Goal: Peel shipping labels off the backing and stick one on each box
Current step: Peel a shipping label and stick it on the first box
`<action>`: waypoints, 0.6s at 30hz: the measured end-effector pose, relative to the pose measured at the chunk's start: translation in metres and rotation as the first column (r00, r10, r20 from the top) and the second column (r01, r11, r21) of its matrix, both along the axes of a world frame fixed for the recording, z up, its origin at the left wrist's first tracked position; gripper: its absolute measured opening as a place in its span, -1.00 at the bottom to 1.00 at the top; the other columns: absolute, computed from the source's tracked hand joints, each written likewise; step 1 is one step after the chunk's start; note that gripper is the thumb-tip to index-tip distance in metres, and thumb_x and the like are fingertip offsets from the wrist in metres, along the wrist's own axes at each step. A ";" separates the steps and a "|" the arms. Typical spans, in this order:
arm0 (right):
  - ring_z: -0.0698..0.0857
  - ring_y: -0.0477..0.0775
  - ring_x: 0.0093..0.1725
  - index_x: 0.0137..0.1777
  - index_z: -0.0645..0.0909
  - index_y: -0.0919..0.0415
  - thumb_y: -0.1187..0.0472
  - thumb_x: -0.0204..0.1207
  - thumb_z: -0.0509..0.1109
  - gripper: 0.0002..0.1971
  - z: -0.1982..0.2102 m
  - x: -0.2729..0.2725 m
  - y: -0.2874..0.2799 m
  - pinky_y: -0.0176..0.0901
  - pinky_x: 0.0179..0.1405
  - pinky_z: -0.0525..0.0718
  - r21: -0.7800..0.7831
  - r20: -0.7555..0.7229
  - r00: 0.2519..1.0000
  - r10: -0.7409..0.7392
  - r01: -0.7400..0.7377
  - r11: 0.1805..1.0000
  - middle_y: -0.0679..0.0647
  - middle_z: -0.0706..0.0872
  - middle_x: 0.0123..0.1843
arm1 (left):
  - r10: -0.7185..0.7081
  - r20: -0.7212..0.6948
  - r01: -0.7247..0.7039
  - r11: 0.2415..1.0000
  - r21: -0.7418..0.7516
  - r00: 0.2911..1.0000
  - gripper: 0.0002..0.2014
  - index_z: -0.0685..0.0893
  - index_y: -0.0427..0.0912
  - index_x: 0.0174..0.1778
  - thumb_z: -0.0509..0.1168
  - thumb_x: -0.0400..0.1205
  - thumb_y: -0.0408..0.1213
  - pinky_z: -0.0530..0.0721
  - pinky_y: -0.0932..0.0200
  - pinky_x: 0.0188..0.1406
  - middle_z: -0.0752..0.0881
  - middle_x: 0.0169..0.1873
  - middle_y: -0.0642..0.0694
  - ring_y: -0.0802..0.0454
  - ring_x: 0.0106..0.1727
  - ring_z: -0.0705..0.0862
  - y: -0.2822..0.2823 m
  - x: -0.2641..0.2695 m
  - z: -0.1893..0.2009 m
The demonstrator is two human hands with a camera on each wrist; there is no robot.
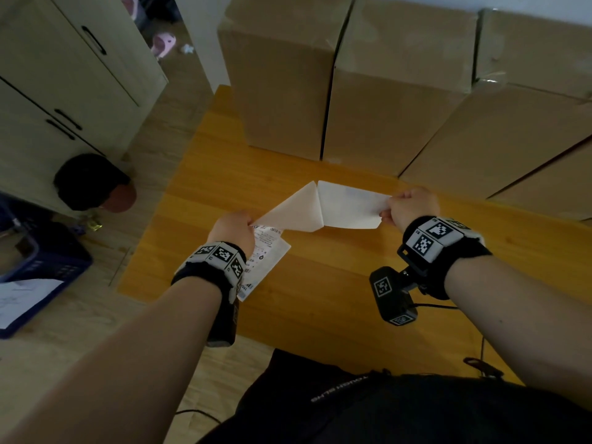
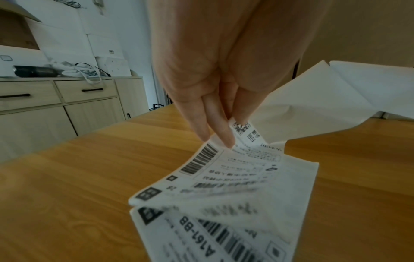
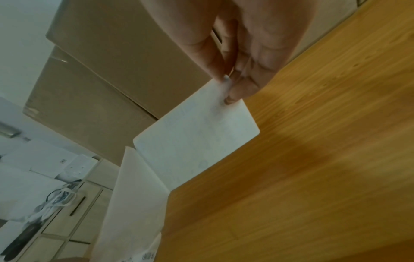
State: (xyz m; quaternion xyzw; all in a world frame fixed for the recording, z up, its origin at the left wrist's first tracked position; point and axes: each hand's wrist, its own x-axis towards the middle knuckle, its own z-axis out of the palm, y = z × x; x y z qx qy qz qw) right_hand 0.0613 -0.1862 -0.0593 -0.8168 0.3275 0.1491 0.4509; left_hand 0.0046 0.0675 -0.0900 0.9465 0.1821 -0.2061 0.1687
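At the left, the left hand [image 1: 232, 230] pinched the backing strip [image 1: 293, 213] where its printed labels [image 2: 224, 177] began; two fingertips [image 2: 226, 140] lay on the print side with the thumb behind, and further labels hung below the wrist. The strip ran rightward above the wooden table [image 1: 320, 283] to a crease line, where the peeled label [image 1: 349, 206] was attached to the backing by its last edge only. The right hand [image 1: 413, 206] pinched that label's free end, blank side up.

Step in hand, as judged: the peel was almost complete. The next move called for pulling the final edge free without letting the adhesive fold on itself, then carrying the label to one of the cardboard boxes [image 1: 288, 84] standing at the far edge of the table. No box face in view carried a label.

Legible writing: "A161-BB" beside a barcode on the lower label in the left wrist view; a QR code near the fingertips; the remaining print was too blurred to read. "TOUGHBUMS" or similar appeared on the dark clothing [image 1: 384, 411]; exact letters uncertain.
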 end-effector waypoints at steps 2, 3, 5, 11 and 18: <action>0.78 0.23 -0.07 -0.38 0.47 0.16 0.40 0.48 0.31 -0.76 -0.002 0.001 -0.003 0.16 0.06 0.74 0.015 0.001 1.000 -0.010 0.010 1.000 0.14 0.71 -0.36 | -0.016 -0.005 0.015 1.000 -0.020 1.000 -0.80 0.59 -0.22 0.17 0.14 0.69 -0.30 0.41 0.30 -0.54 0.62 -0.24 -0.06 0.12 -0.39 0.52 -0.001 -0.001 -0.001; 0.78 0.21 -0.08 -0.36 0.46 0.15 0.39 0.49 0.32 -0.77 -0.001 0.001 -0.003 0.15 0.07 0.74 0.030 -0.013 1.000 -0.024 0.025 0.999 0.15 0.72 -0.33 | -0.018 -0.005 0.018 0.999 -0.036 1.000 -0.78 0.57 -0.21 0.21 0.16 0.69 -0.30 0.43 0.30 -0.53 0.64 -0.21 -0.07 0.11 -0.37 0.54 -0.002 -0.001 -0.001; 0.77 0.12 -0.21 -0.33 0.45 0.15 0.39 0.53 0.29 -0.77 -0.004 0.002 -0.005 0.10 0.05 0.75 0.066 -0.005 0.998 -0.070 0.070 0.995 0.13 0.71 -0.37 | -0.021 -0.010 0.021 0.998 -0.051 1.000 -0.74 0.54 -0.21 0.29 0.18 0.68 -0.31 0.52 0.22 -0.41 0.69 -0.07 -0.13 0.02 -0.27 0.59 -0.003 -0.001 -0.001; 0.78 0.22 -0.11 -0.23 0.47 0.25 0.39 0.47 0.32 -0.90 -0.003 0.005 -0.009 0.13 0.05 0.74 0.074 -0.003 0.992 -0.129 0.129 0.989 0.21 0.76 -0.28 | -0.047 -0.062 0.041 0.996 -0.083 0.997 -0.60 0.43 -0.23 0.42 0.24 0.65 -0.27 0.56 0.17 -0.17 0.64 0.21 -0.20 -0.12 0.07 0.67 -0.001 0.003 -0.002; 0.75 0.10 -0.08 -0.09 0.62 0.21 0.27 0.59 0.23 -0.87 0.001 0.004 -0.025 -0.17 -0.12 0.72 0.010 -0.005 1.000 -0.026 0.026 1.000 0.05 0.65 -0.23 | -0.067 -0.102 0.054 0.991 -0.122 0.992 -0.36 0.21 -0.17 0.57 0.31 0.60 -0.19 0.61 -0.04 0.22 0.44 0.43 -0.25 -0.23 0.33 0.54 0.002 0.000 -0.004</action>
